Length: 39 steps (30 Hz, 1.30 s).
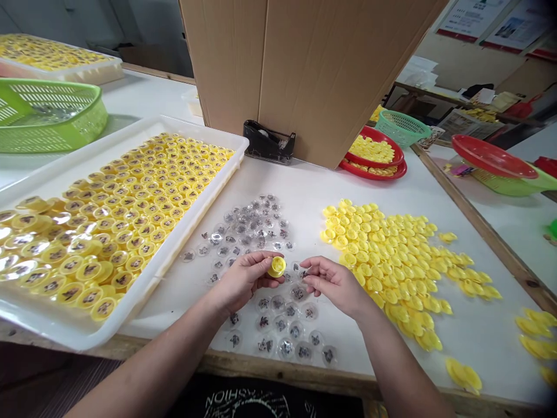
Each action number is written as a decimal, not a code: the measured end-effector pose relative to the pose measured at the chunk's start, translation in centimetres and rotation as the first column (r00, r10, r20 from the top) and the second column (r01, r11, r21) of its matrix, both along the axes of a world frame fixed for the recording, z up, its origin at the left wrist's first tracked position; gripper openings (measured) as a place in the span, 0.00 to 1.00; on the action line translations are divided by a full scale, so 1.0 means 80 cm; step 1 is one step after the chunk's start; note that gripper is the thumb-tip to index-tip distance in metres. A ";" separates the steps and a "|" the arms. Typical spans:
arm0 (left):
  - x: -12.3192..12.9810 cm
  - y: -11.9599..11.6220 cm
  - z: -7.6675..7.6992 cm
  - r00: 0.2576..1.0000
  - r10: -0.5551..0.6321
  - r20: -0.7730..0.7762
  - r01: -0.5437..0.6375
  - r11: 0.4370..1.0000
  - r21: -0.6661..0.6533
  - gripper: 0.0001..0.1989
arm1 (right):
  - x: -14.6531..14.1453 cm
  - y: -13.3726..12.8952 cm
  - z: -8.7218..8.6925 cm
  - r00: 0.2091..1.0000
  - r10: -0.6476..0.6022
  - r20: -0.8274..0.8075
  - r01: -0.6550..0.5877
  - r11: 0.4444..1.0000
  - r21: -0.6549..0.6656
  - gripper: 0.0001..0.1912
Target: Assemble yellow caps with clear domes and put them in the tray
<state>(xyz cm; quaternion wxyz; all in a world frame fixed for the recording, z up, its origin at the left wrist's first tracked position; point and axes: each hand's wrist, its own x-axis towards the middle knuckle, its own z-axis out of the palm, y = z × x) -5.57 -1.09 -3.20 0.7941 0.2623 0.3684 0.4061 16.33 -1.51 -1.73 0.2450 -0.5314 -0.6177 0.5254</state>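
Observation:
My left hand (252, 273) pinches a small round yellow cup-shaped piece (277, 267), its hollow side facing up. Just to the right, my right hand (333, 283) has its thumb and fingers drawn together; what is between them, if anything, I cannot make out. Below and behind both hands, clear round covers with small printed pictures (296, 331) lie scattered on the white table (304, 186). A spread of loose yellow pieces (391, 249) lies to the right of my right hand.
A white tray (241, 152) at left holds many yellow pieces with picture tops. Behind stand a large cardboard box (300, 75), a black tape dispenser (270, 142) and red plates (398, 154) of yellow pieces. A green basket (82, 119) sits far left; a wooden strip (491, 232) edges the right.

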 end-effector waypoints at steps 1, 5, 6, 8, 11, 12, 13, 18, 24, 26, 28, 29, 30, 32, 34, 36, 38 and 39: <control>0.000 0.000 0.000 1.000 0.000 -0.001 0.000 1.000 0.000 0.15 | 0.001 0.001 -0.003 0.997 0.015 0.072 -0.016 1.000 0.012 0.13; -0.001 0.001 -0.002 1.000 0.010 -0.013 -0.010 1.000 -0.004 0.14 | 0.012 0.006 -0.015 0.917 -0.025 0.399 -0.050 0.983 0.176 0.12; -0.001 0.002 -0.002 1.000 0.014 -0.013 -0.014 1.000 -0.004 0.14 | 0.015 0.007 -0.017 0.903 -0.045 0.427 -0.051 0.977 0.209 0.11; -0.002 0.003 -0.003 1.000 0.017 -0.011 -0.017 1.000 -0.003 0.14 | 0.023 0.010 -0.020 0.890 -0.067 0.452 -0.052 0.968 0.245 0.10; -0.002 0.004 -0.003 1.000 0.024 -0.013 -0.024 1.000 -0.002 0.13 | 0.030 0.011 -0.023 0.882 -0.078 0.464 -0.044 0.968 0.246 0.11; -0.002 0.004 -0.003 1.000 0.026 -0.017 -0.026 1.000 -0.003 0.13 | 0.030 0.011 -0.024 0.884 -0.080 0.461 -0.036 0.971 0.238 0.12; -0.002 0.003 -0.003 0.999 0.029 -0.021 -0.029 1.000 -0.004 0.13 | 0.029 0.011 -0.024 0.887 -0.081 0.455 -0.028 0.974 0.227 0.12; -0.001 0.002 -0.003 0.999 0.036 -0.013 -0.036 0.999 -0.006 0.13 | 0.016 0.008 -0.024 0.886 -0.059 0.460 -0.059 0.970 0.237 0.09; -0.002 0.004 -0.005 0.999 0.033 0.000 -0.033 0.999 -0.002 0.14 | 0.014 0.006 -0.017 0.836 -0.046 0.547 -0.167 0.928 0.333 0.07; -0.002 0.004 -0.006 0.999 0.034 0.009 -0.034 0.999 0.000 0.14 | 0.015 0.005 -0.012 0.831 -0.032 0.555 -0.192 0.921 0.340 0.06; -0.002 0.004 -0.005 0.999 0.040 0.023 -0.040 0.999 0.003 0.14 | 0.014 0.002 -0.004 0.860 -0.047 0.509 -0.165 0.917 0.363 0.06; -0.002 0.003 -0.005 0.999 0.042 0.032 -0.042 0.999 0.006 0.14 | 0.012 0.000 0.001 0.883 -0.059 0.465 -0.139 0.915 0.379 0.07; -0.001 0.002 -0.005 0.998 0.040 0.042 -0.040 0.999 0.010 0.13 | 0.010 -0.002 0.006 0.907 -0.070 0.415 -0.109 0.913 0.393 0.08; 0.000 -0.001 -0.004 0.998 0.019 0.056 -0.020 1.000 0.016 0.13 | 0.004 -0.008 0.017 0.949 -0.075 0.305 -0.057 0.914 0.401 0.09; 0.002 -0.004 -0.003 0.998 -0.013 0.061 0.012 1.000 0.022 0.13 | -0.003 -0.015 0.026 0.977 -0.057 0.207 -0.027 0.924 0.382 0.10; 0.005 -0.008 -0.002 0.996 -0.053 0.071 0.050 0.998 0.039 0.14 | -0.010 -0.020 0.033 0.994 -0.039 0.101 0.001 0.935 0.355 0.11; 0.007 -0.010 -0.003 0.992 -0.085 0.090 0.080 0.995 0.064 0.14 | -0.018 -0.022 0.038 0.999 -0.021 0.026 0.010 0.938 0.347 0.13; 0.008 -0.011 -0.003 0.990 -0.096 0.101 0.089 0.993 0.074 0.14 | -0.022 -0.023 0.041 1.000 -0.008 0.011 0.003 0.933 0.360 0.13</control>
